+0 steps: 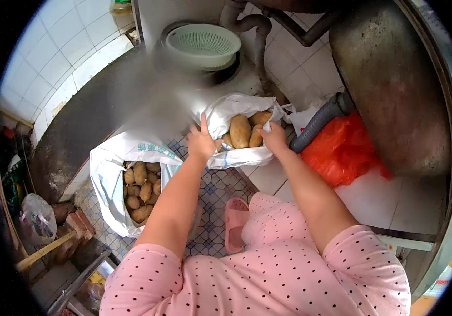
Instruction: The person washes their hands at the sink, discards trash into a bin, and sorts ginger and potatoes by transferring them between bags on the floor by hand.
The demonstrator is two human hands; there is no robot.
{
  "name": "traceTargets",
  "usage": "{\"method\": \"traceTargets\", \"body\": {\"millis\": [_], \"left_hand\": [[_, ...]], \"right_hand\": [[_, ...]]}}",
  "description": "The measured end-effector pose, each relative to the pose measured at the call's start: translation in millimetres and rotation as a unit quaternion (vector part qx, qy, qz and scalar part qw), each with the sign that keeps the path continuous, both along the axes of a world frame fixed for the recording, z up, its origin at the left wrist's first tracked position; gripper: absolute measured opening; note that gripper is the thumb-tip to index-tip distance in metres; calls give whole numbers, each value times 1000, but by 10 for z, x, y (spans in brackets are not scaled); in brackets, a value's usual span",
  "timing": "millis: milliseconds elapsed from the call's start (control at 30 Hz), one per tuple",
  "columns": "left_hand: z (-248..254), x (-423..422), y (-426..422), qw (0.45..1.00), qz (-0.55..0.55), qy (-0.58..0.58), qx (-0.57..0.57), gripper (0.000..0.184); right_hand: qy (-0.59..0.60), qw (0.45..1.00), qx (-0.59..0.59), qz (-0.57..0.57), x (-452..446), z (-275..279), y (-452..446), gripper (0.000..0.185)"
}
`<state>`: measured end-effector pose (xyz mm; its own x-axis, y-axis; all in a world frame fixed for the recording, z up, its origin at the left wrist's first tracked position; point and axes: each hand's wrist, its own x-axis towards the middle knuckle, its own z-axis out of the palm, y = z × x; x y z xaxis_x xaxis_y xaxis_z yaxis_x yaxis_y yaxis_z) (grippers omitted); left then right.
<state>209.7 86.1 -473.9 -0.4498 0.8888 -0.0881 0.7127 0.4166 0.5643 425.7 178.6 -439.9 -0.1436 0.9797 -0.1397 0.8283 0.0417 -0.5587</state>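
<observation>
A white woven sack point(244, 156) stands ahead of me, its mouth turned open on several large potatoes point(240, 131). My left hand point(202, 143) is at the sack's left rim, thumb inside and one finger stretched along the outside, gripping the edge. On the opposite side, my right hand point(275, 138) pinches the right rim between thumb and fingers. A second white sack point(111, 181), with smaller potatoes point(142, 187) in it, sits on the floor left of my left forearm. A grey smear hides the area just beyond my left hand.
A pale green colander point(205, 45) rests on a round pot behind the sacks. At right are a grey drain hose point(323, 122), a red plastic bag point(341, 150) and a large metal basin point(394, 89). Bricks point(80, 227) and a wooden stick point(47, 252) lie at left.
</observation>
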Motion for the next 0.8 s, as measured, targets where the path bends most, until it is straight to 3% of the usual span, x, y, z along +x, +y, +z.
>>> {"method": "traceTargets", "body": {"millis": [33, 100, 133, 167, 200, 300, 333, 433, 467, 567, 667, 767, 800], "left_hand": [[-115, -72, 17, 999, -5, -37, -29, 49], [-232, -239, 256, 989, -73, -97, -83, 35], [-99, -242, 320, 997, -49, -54, 6, 29], [41, -262, 408, 993, 0, -94, 66, 31], [241, -296, 523, 988, 20, -113, 100, 30], [684, -407, 808, 953, 34, -185, 238, 30], [827, -419, 836, 939, 24, -241, 245, 31], [793, -377, 1048, 845, 67, -432, 307, 33], [866, -383, 995, 858, 67, -409, 304, 34], [568, -487, 1067, 863, 66, -401, 299, 33], [585, -561, 951, 814, 133, -487, 286, 29], [-85, -821, 1024, 851, 161, -397, 305, 23], [275, -785, 808, 823, 175, -451, 297, 23]], "right_hand": [[7, 1000, 12, -7, 36, -57, 42, 37], [47, 995, 67, -49, 54, -5, 121, 30], [81, 987, 108, -86, 33, 171, 102, 28], [114, 975, 147, -122, 32, 283, 91, 25], [179, 967, 129, -124, 204, 23, 314, 23], [231, 944, 196, -130, 85, 380, 363, 21], [306, 914, 222, -150, 25, 390, 430, 19], [345, 893, 225, -183, -140, 869, 290, 17], [364, 885, 230, -176, -207, 968, 238, 12], [230, 944, 217, -94, -31, 802, 288, 10], [218, 945, 230, -82, -59, 834, 200, 8], [33, 920, 390, 3, 54, 598, 294, 11], [124, 939, 317, -53, 43, 603, 289, 15]]}}
